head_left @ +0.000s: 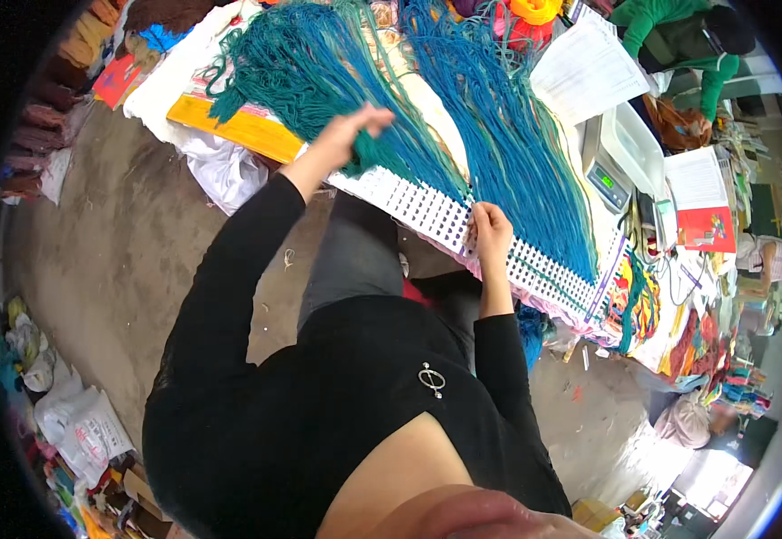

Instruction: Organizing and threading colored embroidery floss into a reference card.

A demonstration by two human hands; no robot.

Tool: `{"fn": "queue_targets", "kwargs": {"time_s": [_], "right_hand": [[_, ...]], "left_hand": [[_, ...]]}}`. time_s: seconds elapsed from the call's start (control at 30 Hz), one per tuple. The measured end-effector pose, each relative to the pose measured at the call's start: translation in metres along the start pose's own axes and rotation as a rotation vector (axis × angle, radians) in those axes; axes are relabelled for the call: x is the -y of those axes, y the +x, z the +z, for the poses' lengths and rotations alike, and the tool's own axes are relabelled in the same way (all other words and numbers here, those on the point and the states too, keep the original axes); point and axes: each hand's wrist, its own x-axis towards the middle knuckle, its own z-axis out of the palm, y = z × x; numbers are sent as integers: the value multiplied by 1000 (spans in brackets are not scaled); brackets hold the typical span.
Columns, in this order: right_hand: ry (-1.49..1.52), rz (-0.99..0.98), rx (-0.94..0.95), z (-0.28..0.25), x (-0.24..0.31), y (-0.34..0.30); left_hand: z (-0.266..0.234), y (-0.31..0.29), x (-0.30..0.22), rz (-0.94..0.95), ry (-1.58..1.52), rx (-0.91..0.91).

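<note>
My left hand point(346, 139) is over the left part of the card, smeared by motion, with a dark green clump of yarn point(369, 154) just under its fingers. Whether the fingers grip that yarn, I cannot tell. A long white card with rows of holes point(409, 203) runs along the table's near edge. Blue and green yarn strands point(508, 148) fan out from it across the table. At the middle of the card my right hand point(492, 229) is closed in a pinch against the strip; what lies between the fingertips is too small to make out.
A digital scale point(605, 182) with a white plastic tray point(635, 144) stands to the right, near printed sheets point(588, 70) and a red booklet point(707, 230). A yellow board point(234, 128) edges the table at left. Beyond the scale a person in a green sleeve point(719, 85) bends over.
</note>
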Motion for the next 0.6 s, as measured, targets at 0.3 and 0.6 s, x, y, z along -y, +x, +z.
{"fn": "queue_targets", "kwargs": {"time_s": [0.3, 0.6], "right_hand": [[58, -21, 80, 6, 31, -11], [52, 85, 201, 47, 16, 5]], "left_hand": [[-46, -1, -71, 240, 151, -343], [94, -75, -8, -588, 29, 110]]}}
